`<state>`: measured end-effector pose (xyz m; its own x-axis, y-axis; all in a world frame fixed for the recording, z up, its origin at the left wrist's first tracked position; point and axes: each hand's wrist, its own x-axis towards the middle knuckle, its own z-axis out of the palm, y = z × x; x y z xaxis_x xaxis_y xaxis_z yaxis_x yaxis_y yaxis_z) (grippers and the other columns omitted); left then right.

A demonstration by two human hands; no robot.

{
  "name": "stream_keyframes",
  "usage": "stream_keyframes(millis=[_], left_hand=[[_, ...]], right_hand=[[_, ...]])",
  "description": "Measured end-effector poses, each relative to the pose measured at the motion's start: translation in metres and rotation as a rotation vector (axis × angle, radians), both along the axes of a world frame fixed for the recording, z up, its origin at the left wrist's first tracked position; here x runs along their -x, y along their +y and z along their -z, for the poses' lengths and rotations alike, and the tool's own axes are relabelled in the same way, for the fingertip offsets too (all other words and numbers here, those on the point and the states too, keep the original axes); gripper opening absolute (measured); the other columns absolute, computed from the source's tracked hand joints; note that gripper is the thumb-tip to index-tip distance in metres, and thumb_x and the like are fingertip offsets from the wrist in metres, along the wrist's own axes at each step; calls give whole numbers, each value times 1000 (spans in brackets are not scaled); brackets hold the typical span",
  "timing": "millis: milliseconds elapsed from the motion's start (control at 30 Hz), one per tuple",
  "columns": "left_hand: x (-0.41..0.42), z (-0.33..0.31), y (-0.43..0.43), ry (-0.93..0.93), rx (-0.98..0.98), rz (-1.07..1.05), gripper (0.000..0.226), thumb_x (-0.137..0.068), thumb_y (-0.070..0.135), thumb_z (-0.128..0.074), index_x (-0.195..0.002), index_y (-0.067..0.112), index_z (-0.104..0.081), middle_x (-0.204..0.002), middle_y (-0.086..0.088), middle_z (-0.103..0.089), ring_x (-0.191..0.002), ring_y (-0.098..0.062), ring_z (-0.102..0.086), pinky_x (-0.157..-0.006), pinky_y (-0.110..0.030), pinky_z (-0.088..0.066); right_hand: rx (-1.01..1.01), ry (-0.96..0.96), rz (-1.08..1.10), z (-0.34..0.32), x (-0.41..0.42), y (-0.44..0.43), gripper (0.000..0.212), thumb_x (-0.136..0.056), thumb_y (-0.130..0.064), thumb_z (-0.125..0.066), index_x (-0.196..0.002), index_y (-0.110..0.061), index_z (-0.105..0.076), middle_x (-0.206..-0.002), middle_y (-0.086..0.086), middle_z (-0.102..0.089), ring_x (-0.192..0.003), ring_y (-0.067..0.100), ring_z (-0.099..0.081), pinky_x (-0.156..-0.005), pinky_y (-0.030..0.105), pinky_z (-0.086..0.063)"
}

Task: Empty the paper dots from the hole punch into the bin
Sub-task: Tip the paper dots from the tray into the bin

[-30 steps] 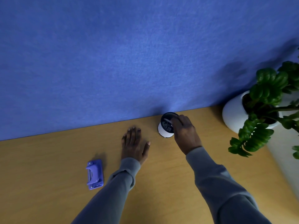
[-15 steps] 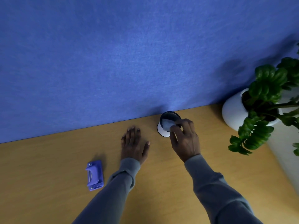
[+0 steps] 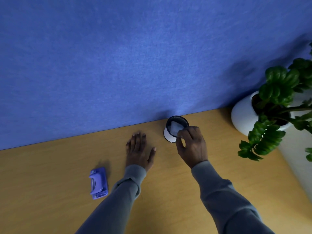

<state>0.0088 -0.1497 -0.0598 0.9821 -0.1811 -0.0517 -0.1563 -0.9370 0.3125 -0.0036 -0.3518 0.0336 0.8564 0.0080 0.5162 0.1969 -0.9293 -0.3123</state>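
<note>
A small round bin [image 3: 167, 134], white with a dark rim, stands at the back of the wooden desk against the blue partition. My right hand [image 3: 194, 146] is just in front of it. Its fingertips pinch a pale, translucent piece [image 3: 174, 127], apparently the punch's tray, held tilted over the bin's mouth. I cannot make out any paper dots. My left hand [image 3: 139, 149] lies flat on the desk, fingers spread, left of the bin and holding nothing. The purple hole punch [image 3: 98, 183] sits on the desk further left and nearer to me, untouched.
A white pot [image 3: 241, 114] with a leafy green plant [image 3: 276, 85] stands at the right, its leaves hanging over the desk [image 3: 50, 183] beside my right forearm. The blue partition [image 3: 135, 56] closes off the back edge. The desk's right edge runs diagonally below the plant.
My right hand has drawn back a little from the bin's top, and the pale piece now shows over the opening. My left hand and the hole punch have stayed put.
</note>
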Motion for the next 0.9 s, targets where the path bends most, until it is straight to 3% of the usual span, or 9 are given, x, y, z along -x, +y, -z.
stream_keyframes(millis=[167, 400, 600, 733, 833, 900], left_hand=[[0, 0, -1, -1, 7, 0, 74, -95, 53, -45, -153, 9, -31, -162, -15, -28, -150, -33, -22, -119, -52, -22], [1, 1, -2, 1, -9, 3, 74, -96, 55, -41, -154, 10, -29, -162, -15, -27, -151, -32, -20, -120, -51, -19], [0, 2, -3, 15, -7, 4, 74, -97, 55, -38, -155, 10, -26, -163, -14, -24, -152, -31, -18, -121, -50, -17], [0, 3, -3, 15, 13, 4, 73, -96, 53, -41, -153, 9, -30, -161, -16, -29, -150, -33, -23, -119, -51, -21], [-1, 3, -3, 17, 37, 0, 73, -96, 53, -40, -153, 9, -31, -161, -15, -30, -150, -32, -23, -119, -51, -21], [-1, 2, -2, 33, 50, -1, 73, -96, 55, -33, -154, 10, -29, -162, -15, -27, -151, -31, -21, -121, -50, -18]], right_hand=[[-21, 26, -7, -4, -1, 0, 7, -77, 2, -70, -79, -5, -69, -84, 15, -67, -83, 36, -62, -63, 43, -54], [-27, 13, 7, -5, 0, 0, 8, -77, 3, -70, -81, -5, -70, -87, 15, -68, -84, 36, -63, -65, 43, -54], [-65, 7, 27, -5, 0, -3, 11, -75, 4, -73, -80, -5, -69, -77, 12, -65, -70, 32, -62, -58, 40, -52], [-306, -22, 162, -13, 0, -4, 11, -79, 0, -75, -82, -9, -71, -79, 6, -68, -68, 20, -63, -58, 27, -50], [-753, 41, 410, -22, 0, -2, 8, -84, -16, -76, -81, -20, -70, -76, -3, -71, -68, 15, -68, -66, 22, -53], [-1146, 93, 537, -26, 1, -5, 8, -84, -16, -77, -81, -19, -70, -76, 0, -73, -70, 18, -69, -69, 32, -57]])
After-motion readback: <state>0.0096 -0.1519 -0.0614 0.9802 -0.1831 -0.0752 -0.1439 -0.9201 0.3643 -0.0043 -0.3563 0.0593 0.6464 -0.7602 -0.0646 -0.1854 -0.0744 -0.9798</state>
